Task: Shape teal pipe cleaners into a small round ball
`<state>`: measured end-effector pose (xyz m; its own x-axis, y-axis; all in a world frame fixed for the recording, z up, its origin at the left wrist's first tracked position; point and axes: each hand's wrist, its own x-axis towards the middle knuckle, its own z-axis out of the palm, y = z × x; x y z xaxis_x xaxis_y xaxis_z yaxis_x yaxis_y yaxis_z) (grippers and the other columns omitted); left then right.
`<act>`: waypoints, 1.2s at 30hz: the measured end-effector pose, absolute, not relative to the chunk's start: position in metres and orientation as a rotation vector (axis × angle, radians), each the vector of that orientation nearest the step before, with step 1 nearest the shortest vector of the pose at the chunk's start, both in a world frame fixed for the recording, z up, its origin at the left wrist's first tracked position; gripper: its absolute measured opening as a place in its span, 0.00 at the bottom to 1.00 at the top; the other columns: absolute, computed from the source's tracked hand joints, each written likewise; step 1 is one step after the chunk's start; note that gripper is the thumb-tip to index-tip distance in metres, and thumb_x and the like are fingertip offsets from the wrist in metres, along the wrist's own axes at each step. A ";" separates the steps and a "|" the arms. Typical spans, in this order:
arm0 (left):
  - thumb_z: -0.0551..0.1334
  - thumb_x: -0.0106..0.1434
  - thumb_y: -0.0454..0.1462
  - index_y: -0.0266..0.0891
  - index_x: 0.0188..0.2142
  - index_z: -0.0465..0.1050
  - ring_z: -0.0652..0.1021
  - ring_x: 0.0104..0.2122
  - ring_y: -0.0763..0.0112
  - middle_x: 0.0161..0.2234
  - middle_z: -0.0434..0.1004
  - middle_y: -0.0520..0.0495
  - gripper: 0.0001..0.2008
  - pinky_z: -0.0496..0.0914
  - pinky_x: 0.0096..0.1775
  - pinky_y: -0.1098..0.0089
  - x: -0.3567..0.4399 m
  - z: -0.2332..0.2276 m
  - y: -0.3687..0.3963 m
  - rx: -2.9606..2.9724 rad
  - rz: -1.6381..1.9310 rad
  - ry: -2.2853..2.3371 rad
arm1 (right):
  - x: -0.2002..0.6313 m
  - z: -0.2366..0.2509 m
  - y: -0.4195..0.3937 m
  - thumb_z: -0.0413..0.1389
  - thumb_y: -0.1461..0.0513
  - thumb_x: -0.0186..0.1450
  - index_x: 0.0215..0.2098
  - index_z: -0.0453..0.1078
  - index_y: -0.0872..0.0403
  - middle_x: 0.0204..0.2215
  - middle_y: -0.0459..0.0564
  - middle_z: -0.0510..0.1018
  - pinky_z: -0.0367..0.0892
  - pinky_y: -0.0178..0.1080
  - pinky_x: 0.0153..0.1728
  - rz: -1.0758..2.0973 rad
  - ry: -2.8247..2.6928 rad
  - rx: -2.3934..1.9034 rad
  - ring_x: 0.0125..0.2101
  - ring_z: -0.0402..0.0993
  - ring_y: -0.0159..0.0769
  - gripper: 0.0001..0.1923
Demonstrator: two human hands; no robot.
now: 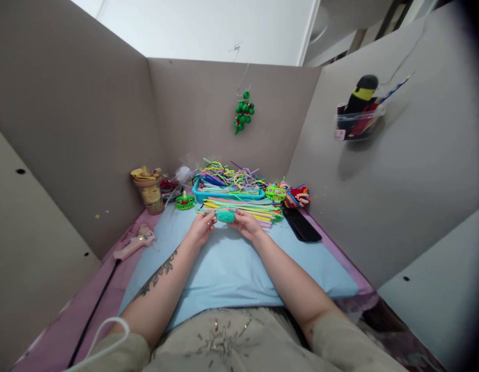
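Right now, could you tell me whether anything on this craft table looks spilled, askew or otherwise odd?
Nothing looks damaged. The pipe cleaners overflow the blue tray in a loose tangle, some lying on the cloth in front. Both hands, left hand and right hand, hold a small teal piece between them.

glue gun (134,245) | cup (149,190) | blue tray (208,195) | black case (301,225) | hanging green ornament (244,112)

The desk (332,243) is being enclosed on three sides by grey partition panels (88,134). A white wall (208,26) is being seen above them. Even, soft light is being cast over the panels. A clear holder (359,124) is being carried by the right-hand panel.
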<state>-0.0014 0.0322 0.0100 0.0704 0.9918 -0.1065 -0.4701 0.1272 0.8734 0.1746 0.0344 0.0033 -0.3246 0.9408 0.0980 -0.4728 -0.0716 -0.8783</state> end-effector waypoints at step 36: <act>0.67 0.45 0.34 0.34 0.28 0.67 0.73 0.21 0.78 0.22 0.70 0.54 0.12 0.65 0.22 0.79 0.002 0.010 0.033 0.821 1.452 0.956 | 0.159 -0.014 0.040 0.63 0.53 0.47 0.22 0.62 0.54 0.23 0.43 0.70 0.69 0.37 0.33 1.281 -1.123 -0.849 0.27 0.68 0.30 0.17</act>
